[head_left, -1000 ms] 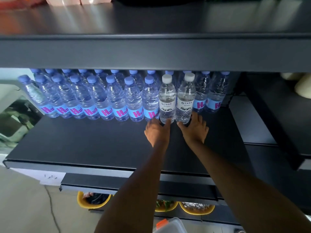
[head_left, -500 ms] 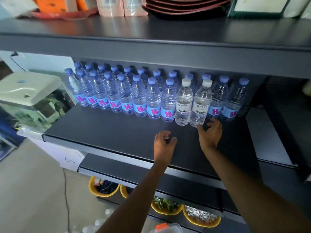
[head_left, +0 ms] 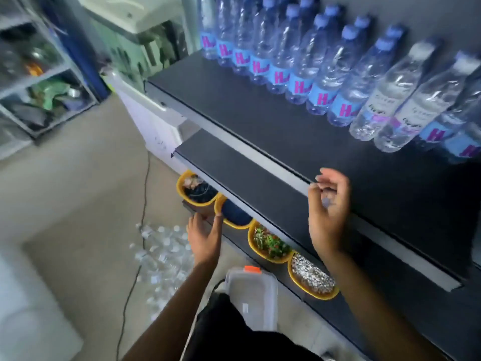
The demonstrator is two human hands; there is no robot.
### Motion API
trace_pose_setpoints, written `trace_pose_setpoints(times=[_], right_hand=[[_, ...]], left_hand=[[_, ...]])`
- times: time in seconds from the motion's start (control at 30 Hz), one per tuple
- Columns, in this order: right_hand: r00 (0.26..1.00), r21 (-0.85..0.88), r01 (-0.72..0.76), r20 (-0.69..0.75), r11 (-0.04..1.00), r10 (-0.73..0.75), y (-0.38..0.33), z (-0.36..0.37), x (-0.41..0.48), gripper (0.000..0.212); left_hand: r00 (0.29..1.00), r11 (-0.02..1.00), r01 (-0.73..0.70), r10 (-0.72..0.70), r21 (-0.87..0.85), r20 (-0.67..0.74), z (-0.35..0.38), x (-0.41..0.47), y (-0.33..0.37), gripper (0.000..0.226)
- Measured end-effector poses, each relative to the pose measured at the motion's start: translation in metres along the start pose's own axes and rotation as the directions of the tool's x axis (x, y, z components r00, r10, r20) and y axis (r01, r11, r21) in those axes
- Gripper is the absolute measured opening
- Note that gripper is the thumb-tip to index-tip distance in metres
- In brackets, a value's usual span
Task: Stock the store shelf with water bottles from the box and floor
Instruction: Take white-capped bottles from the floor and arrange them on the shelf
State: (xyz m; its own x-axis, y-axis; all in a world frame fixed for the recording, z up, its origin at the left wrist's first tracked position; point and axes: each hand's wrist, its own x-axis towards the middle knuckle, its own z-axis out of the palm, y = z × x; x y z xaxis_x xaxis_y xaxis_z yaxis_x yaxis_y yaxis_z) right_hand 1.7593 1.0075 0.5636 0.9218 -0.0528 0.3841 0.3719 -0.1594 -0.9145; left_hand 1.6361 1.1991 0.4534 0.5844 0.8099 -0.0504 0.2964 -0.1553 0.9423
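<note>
Left hand [head_left: 204, 235] and right hand [head_left: 329, 212], grips loose and empty; floor bottles [head_left: 161, 252] probably heavy, slippery: take at mid-body

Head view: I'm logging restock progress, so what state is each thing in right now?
Blue-capped bottles: upright on the shelf, capped.
White-capped bottles: two, upright at the row's front.
Floor bottles: loose pile, not yet shelved.
Left hand: open, empty.
Right hand: loosely curled, empty.
Yellow bowls: filled.
</note>
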Motion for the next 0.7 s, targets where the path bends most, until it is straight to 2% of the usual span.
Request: trace_pose_setpoints(times=[0.1, 0.17, 0.27, 0.33, 0.47, 0.6, 0.7], right_hand=[[0.953, -0.076, 0.057, 0.300, 0.995, -0.032, 0.020, 0.029, -0.057, 0.026], [0.886, -0.121, 0.052, 0.463, 0.991, 0.010, 0.043, 0.046, -0.097, 0.027], [0.767, -0.203, 0.038, 0.633, 0.978, 0.101, 0.093, 0.068, -0.156, 0.030], [0.681, -0.258, 0.008, 0.709, 0.966, 0.184, 0.135, 0.080, -0.192, 0.033], [0.547, -0.356, 0.075, 0.796, 0.932, 0.260, 0.217, 0.104, -0.249, 0.039], [0.457, -0.433, 0.166, 0.830, 0.886, 0.319, 0.299, 0.136, -0.293, 0.044], [0.368, -0.469, 0.226, 0.853, 0.854, 0.370, 0.371, 0.165, -0.320, 0.049]], left_hand=[[0.987, 0.987, 0.148, -0.143, 0.056, -0.077, -0.037, -0.026, -0.058, 0.043], [0.962, 0.961, 0.260, -0.249, 0.094, -0.109, -0.058, -0.048, -0.099, 0.050], [0.904, 0.895, 0.419, -0.397, 0.151, -0.158, -0.080, -0.078, -0.161, 0.061], [0.862, 0.841, 0.504, -0.479, 0.196, -0.163, -0.087, -0.092, -0.199, 0.072], [0.793, 0.733, 0.606, -0.587, 0.308, -0.162, -0.086, -0.100, -0.280, 0.089], [0.750, 0.671, 0.633, -0.654, 0.387, -0.092, -0.062, -0.086, -0.367, 0.082], [0.765, 0.672, 0.594, -0.641, 0.443, -0.053, -0.033, -0.058, -0.434, 0.083]])
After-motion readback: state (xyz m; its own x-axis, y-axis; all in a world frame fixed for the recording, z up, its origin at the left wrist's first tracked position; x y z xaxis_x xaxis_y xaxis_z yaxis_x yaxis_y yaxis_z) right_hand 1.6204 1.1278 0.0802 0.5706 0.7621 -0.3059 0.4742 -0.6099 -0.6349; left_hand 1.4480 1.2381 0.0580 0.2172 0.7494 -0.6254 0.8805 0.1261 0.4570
